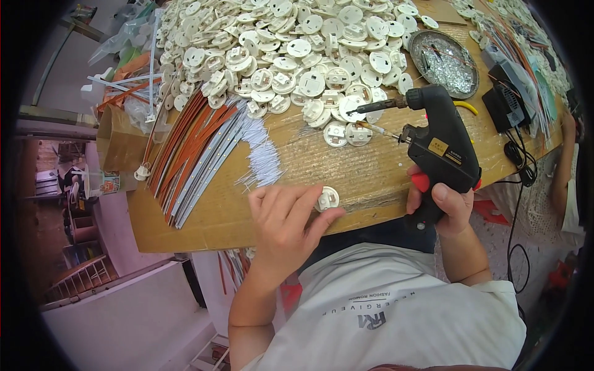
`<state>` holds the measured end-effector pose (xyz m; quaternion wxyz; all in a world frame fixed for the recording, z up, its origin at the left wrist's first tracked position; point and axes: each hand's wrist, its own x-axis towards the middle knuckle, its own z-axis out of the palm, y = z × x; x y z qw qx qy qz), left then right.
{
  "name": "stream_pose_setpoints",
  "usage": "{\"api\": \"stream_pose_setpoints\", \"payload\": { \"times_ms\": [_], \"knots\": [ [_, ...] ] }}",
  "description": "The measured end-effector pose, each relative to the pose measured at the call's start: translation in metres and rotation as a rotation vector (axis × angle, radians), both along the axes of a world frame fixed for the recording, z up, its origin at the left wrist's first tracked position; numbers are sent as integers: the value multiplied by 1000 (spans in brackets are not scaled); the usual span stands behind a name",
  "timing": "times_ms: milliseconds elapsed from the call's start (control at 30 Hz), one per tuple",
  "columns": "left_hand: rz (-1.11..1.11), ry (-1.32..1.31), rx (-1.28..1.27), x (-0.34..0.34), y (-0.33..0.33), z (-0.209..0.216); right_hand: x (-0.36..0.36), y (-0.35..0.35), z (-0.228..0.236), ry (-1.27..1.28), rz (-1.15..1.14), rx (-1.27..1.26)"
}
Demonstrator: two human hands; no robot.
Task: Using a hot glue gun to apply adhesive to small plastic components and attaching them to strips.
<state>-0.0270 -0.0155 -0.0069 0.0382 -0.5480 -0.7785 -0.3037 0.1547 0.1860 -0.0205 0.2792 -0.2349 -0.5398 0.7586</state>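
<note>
At the table's front edge, my left hand (279, 222) pinches a small round white plastic base (330, 198) between thumb and fingers. The base lies face up, its moulded inner side showing. My right hand (453, 210) is wrapped round the grip of a black soldering gun (442, 133), with a finger by its red trigger (421, 182). The gun's metal tip and feed tube point left, above two white round bases (346, 133) at the front of the big pile. A gap separates the tip from the base in my left hand.
A large heap of white round bases (297, 48) covers the back of the wooden table (229, 216). Orange and silver strips (192, 148) and thin white wires (263, 154) lie left. On the right are a round metal tray (461, 89), a black box (504, 105) and dangling cable (526, 167). Another person's arm (562, 173) is at far right.
</note>
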Motion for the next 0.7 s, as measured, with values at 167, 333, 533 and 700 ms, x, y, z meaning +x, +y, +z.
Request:
{"api": "stream_pose_setpoints", "payload": {
  "times_ms": [167,333,533,700],
  "knots": [
    [35,-17,58,4,2,5,6,7,-9,88,68,-43],
    [26,7,95,5,-2,-8,7,10,-12,192,143,-59],
    [77,-12,106,15,-2,-8,-3,-1,-1,15,-45,-15],
    [138,-29,138,-2,-14,1,8,11,-12,142,153,-59]
  ]
}}
